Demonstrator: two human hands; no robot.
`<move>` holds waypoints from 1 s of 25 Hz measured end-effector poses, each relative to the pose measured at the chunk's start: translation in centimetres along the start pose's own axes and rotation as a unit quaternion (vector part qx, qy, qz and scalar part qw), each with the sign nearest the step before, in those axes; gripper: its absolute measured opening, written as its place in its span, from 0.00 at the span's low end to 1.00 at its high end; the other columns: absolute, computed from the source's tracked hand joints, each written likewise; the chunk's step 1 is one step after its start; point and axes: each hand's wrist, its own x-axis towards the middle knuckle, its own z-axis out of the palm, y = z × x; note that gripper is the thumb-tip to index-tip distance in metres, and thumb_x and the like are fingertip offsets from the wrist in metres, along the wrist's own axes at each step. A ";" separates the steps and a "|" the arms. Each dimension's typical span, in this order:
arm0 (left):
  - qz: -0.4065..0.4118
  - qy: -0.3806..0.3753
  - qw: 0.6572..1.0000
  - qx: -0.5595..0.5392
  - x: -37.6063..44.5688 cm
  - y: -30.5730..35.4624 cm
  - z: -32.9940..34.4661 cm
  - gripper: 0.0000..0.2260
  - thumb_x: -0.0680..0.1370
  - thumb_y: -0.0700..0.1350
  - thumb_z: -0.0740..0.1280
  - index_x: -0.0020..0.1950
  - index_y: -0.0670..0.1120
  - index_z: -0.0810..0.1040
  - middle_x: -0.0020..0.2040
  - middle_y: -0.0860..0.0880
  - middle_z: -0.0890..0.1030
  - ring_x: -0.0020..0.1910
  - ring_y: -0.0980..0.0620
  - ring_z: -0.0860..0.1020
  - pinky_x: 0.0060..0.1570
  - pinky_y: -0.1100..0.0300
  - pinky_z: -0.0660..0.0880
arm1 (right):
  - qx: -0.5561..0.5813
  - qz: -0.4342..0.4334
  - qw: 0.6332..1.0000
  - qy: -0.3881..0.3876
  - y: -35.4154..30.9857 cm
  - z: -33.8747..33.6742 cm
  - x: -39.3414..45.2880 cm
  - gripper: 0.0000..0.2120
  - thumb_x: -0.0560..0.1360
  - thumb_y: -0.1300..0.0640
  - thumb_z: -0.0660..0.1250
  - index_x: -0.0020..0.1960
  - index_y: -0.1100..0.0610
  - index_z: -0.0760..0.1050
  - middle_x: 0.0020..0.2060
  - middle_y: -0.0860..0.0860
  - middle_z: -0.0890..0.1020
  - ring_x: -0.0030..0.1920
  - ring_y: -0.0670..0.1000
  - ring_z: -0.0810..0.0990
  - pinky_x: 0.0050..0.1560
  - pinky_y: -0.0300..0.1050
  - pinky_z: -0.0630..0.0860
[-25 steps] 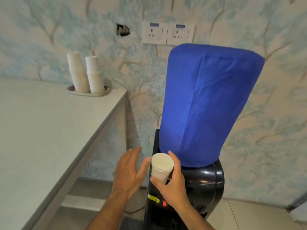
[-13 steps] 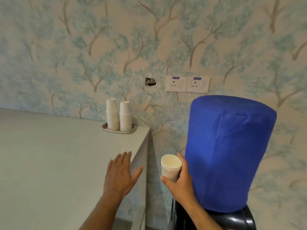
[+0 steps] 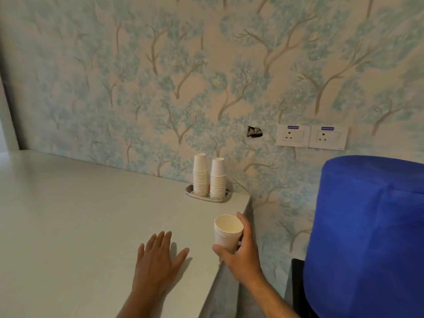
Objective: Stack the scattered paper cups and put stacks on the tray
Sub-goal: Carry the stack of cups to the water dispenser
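Counter: pale, against the tree-patterned wall.
Tray: at the counter's far right corner, bearing two upright cup stacks.
Left hand: fingers spread wide above the counter.
Right hand: grips a short nested cup stack at the counter's right edge.

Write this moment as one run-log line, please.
right hand: holds small cup stack | left hand: open | tray: two stacks

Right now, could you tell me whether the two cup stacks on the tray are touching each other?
Apart: the head view shows a narrow gap between the left stack and the right stack.
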 end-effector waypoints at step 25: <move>-0.049 0.022 0.996 0.064 20.2 -3.9 7.2 0.36 0.70 0.72 0.50 0.72 0.55 0.66 0.75 0.55 0.64 0.76 0.55 0.56 0.75 0.47 0.49 | -0.101 0.006 0.994 -0.029 -3.1 1.5 40.7 0.25 0.63 0.49 0.81 0.54 0.50 0.73 0.55 0.49 0.78 0.53 0.52 0.77 0.46 0.47 0.77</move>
